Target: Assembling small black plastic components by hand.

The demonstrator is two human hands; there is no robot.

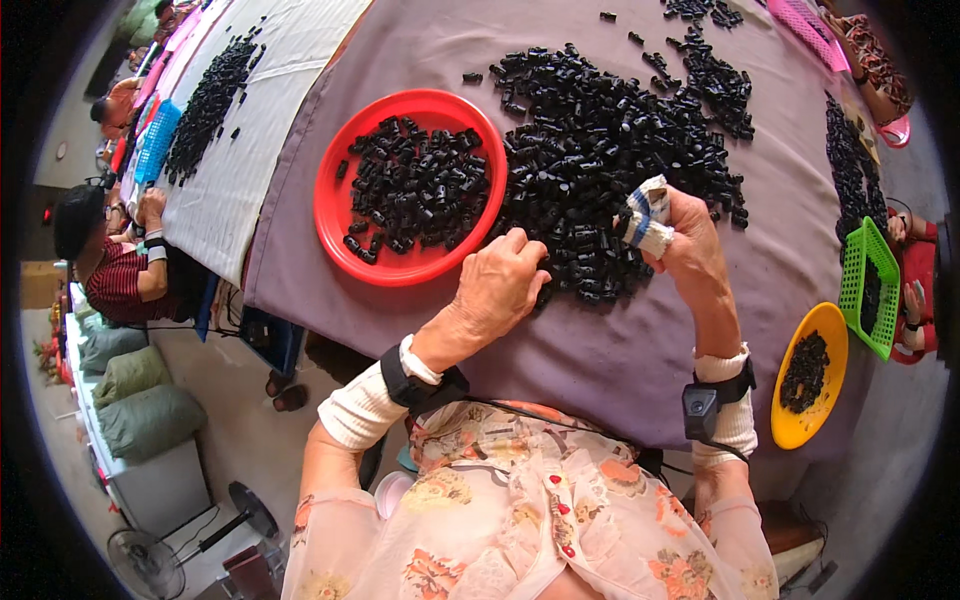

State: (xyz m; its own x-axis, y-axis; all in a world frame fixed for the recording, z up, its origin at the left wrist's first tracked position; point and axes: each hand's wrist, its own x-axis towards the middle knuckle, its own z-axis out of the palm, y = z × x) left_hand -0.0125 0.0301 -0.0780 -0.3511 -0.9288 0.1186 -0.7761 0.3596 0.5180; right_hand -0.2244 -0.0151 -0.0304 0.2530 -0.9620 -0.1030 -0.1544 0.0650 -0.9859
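A large pile of small black cylindrical parts (610, 130) covers the middle of the cloth-covered table. My left hand (497, 283) is closed at the pile's near edge, fingertips curled down; whatever they pinch is mostly hidden. Over the pile's near right side is my right hand (685, 240), its fingers bent together. White cloth finger covers with blue stripes (650, 218) wrap its fingertips, and a small dark part shows between them. Beside my left hand stands a round red tray (335, 215) holding many of the same black parts.
At the right are a yellow oval tray (838, 345) and a green basket (853, 285), both holding dark parts, near another person's hands (912, 300). A person in a striped top (125, 285) sits at the white-covered table at left, with a blue basket (157, 140).
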